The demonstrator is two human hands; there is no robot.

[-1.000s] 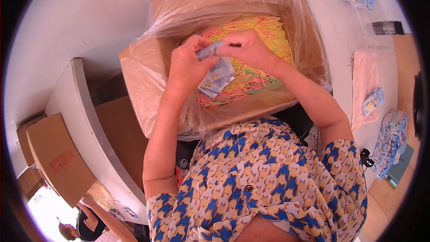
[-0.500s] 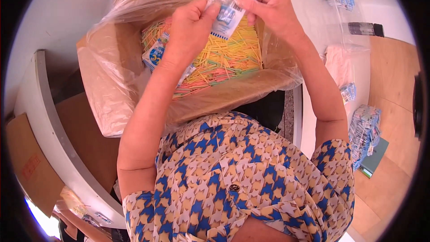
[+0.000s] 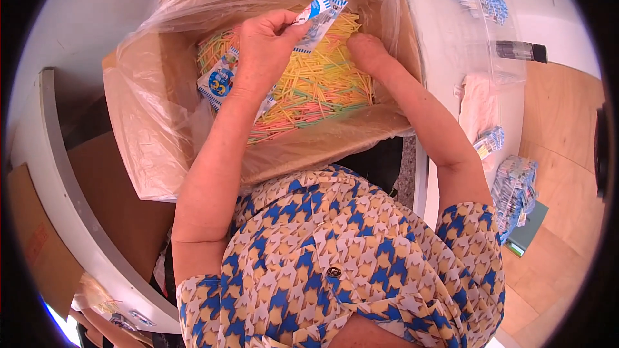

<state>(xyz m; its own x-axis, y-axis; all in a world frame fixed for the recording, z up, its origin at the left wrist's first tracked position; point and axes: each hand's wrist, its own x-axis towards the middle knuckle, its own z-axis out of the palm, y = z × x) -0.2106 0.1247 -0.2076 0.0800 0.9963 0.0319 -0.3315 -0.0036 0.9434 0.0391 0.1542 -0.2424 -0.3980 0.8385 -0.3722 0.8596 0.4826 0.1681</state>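
The right hand (image 3: pixel 367 48) has let go of the packet (image 3: pixel 319 16) and now digs, fingers curled, into the sticks (image 3: pixel 316 90) in the lined box (image 3: pixel 142 109), leaving the left hand (image 3: pixel 264 45) alone pinching it above, so another handful looks due.

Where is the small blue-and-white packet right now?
In the head view it is top centre: the blue-and-white packet is pinched in the left hand, held above the coloured sticks in the bag-lined box.

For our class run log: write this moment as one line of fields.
left hand: holds small packet | right hand: in coloured sticks | container: plastic-lined cardboard box
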